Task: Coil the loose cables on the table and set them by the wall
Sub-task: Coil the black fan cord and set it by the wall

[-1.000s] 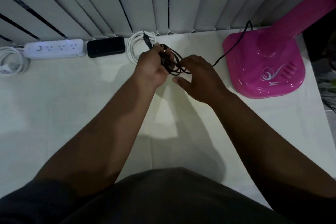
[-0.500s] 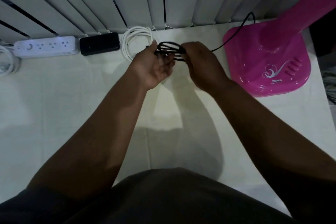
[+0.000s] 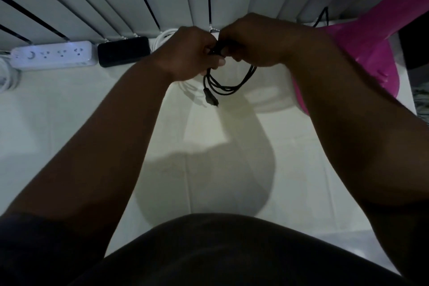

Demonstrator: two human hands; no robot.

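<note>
Top of black cable buried inside both hands; white cable coil mostly hidden behind them.

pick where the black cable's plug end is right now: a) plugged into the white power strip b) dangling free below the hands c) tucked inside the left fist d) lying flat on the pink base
b: the plug hangs off the black cable looped beneath the left hand and right hand.
</note>
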